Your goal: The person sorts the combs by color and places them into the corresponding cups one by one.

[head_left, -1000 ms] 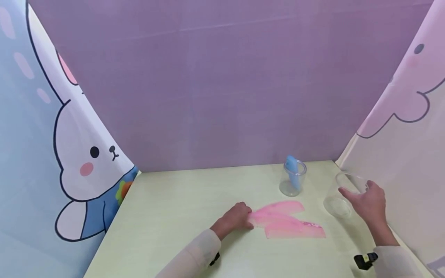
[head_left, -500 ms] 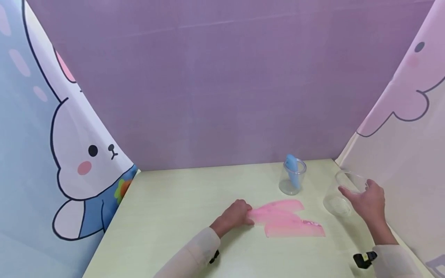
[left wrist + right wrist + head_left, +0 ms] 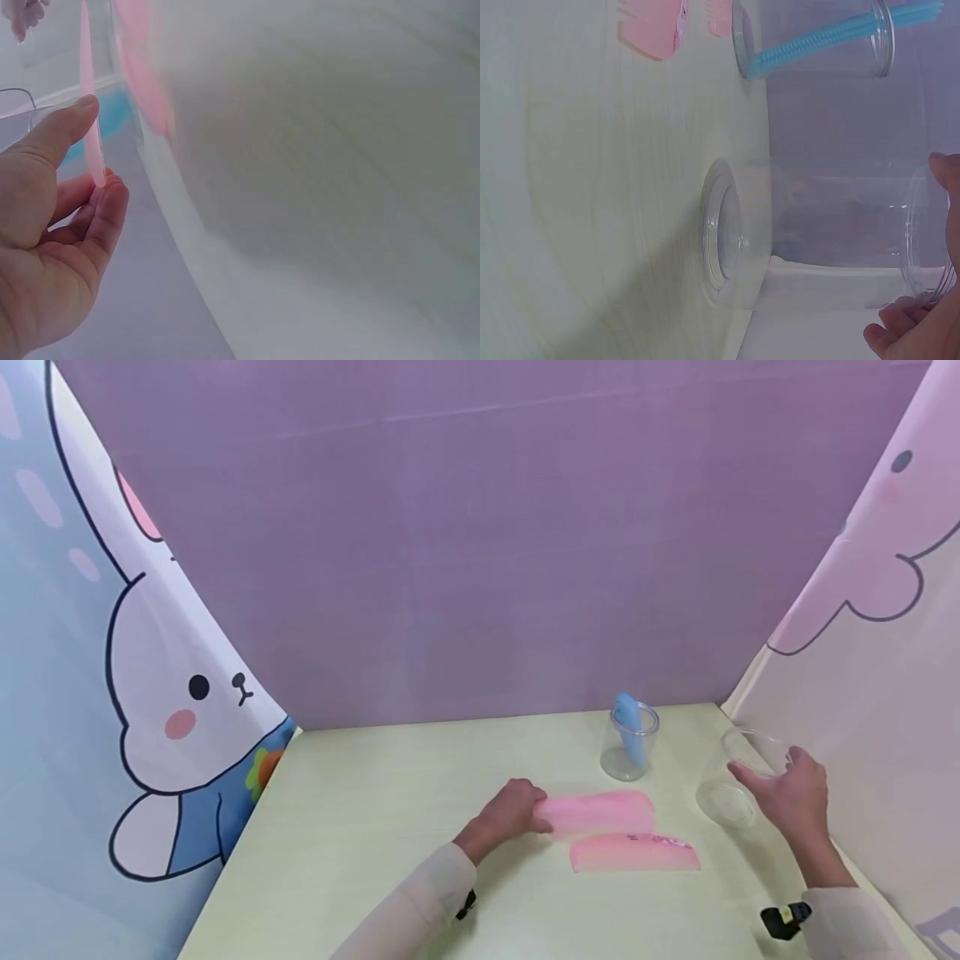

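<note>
My left hand (image 3: 513, 810) pinches the end of a pink comb (image 3: 88, 67) between thumb and fingers; edge-on in the left wrist view, it stands apart from the other combs. A second pink comb (image 3: 639, 808) overlaps it in the head view, so their outlines merge. Below them a third pink comb (image 3: 633, 853), with print and a pattern along its spine, lies on the table. On the right, my right hand (image 3: 793, 792) grips the rim of a clear cup (image 3: 832, 232), whose base is at the tabletop. Nothing shows inside this cup.
Behind the combs stands a clear cup (image 3: 613, 764) holding blue toothed pieces (image 3: 817, 46) that lean past its rim. The pale table (image 3: 390, 793) is bounded by a purple backdrop (image 3: 465, 568) and printed cloth sides (image 3: 180, 693).
The comb in my left hand has swung up and away from the lowest comb, and now lines up with the upper one. My right hand keeps its grip on the cup.
</note>
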Motion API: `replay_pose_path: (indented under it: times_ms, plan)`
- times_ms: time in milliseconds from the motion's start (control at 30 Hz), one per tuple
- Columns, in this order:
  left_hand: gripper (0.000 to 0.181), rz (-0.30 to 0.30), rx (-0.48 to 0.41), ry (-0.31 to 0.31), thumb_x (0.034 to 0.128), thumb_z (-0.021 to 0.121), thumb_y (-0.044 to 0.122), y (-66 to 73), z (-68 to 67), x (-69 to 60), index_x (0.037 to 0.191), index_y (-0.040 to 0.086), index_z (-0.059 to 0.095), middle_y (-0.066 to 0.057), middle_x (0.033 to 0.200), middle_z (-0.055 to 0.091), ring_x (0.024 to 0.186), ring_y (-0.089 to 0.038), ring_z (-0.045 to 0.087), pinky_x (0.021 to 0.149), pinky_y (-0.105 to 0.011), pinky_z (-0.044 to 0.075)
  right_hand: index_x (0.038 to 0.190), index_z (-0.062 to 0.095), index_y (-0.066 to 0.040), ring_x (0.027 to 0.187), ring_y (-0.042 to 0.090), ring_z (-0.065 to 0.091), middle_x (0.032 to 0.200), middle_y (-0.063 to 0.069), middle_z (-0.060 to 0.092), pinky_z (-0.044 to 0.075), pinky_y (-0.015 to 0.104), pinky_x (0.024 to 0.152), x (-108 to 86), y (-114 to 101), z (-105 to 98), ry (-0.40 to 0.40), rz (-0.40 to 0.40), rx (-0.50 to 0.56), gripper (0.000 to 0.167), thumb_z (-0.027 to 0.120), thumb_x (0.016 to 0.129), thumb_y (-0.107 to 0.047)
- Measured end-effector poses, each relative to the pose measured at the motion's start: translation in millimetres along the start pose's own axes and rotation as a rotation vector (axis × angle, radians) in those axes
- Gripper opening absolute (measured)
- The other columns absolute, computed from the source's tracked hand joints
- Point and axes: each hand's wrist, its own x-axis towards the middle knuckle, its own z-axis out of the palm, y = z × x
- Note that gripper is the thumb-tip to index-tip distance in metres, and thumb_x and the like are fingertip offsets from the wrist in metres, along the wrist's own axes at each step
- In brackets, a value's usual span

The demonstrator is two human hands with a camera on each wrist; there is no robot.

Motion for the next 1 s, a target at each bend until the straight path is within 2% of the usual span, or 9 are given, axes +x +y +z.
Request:
replay_pose_path:
  times_ms: [133, 400, 567, 767, 1000]
  plan:
    - [0.051, -0.009, -0.043, 0.007, 0.083, 0.085, 0.033, 1.8, -3.2, 3.5, 0.067, 0.012, 0.041, 0.008, 0.062, 0.022, 0.06, -0.005, 0.025, 0.056, -0.018, 0.026, 0.147, 0.028, 0.022, 0.122, 0.063, 0.04, 0.134, 0.05, 0.04, 0.035, 0.071, 0.098, 0.7, 3, 1, -0.002, 0.001, -0.004, 0.104, 0.078, 0.084, -0.045]
    - [0.054, 0.019, -0.055, 0.049, 0.0823, 0.086, 0.034, 9.5, -14.0, 12.5, 0.063, 0.016, 0.038, 0.009, 0.06, 0.022, 0.059, -0.005, 0.025, 0.056, -0.017, 0.026, 0.146, 0.028, 0.022, 0.121, 0.063, 0.04, 0.132, 0.05, 0.041, 0.035, 0.071, 0.098, -0.7, 1, 1, 0.004, -0.009, -0.001, 0.104, 0.079, 0.084, -0.044]
    - [0.05, 0.05, -0.042, 0.071, 0.0831, 0.085, 0.034, 14.5, -18.0, 19.4, 0.065, 0.014, 0.043, 0.009, 0.061, 0.023, 0.059, -0.004, 0.026, 0.057, -0.017, 0.026, 0.146, 0.028, 0.023, 0.121, 0.063, 0.04, 0.132, 0.05, 0.041, 0.035, 0.071, 0.098, -0.8, 0, 1, 0.004, -0.012, -0.005, 0.104, 0.079, 0.084, -0.044]
    - [0.046, 0.071, -0.041, 0.074, 0.0846, 0.083, 0.035, 27.0, -26.5, 28.3, 0.067, 0.013, 0.047, 0.009, 0.059, 0.025, 0.059, -0.004, 0.029, 0.059, -0.017, 0.029, 0.147, 0.027, 0.022, 0.122, 0.063, 0.04, 0.134, 0.05, 0.04, 0.035, 0.072, 0.098, -1.2, -1, 0, -0.004, -0.004, -0.009, 0.105, 0.078, 0.085, -0.045]
    - [0.031, 0.058, -0.111, 0.096, 0.0842, 0.084, 0.036, 43.7, -34.4, 38.9, 0.075, 0.013, 0.065, 0.01, 0.057, 0.037, 0.061, -0.003, 0.037, 0.061, -0.016, 0.034, 0.146, 0.027, 0.023, 0.121, 0.064, 0.041, 0.133, 0.051, 0.041, 0.035, 0.072, 0.098, -1.4, -3, -2, -0.001, -0.01, -0.01, 0.105, 0.078, 0.084, -0.044]
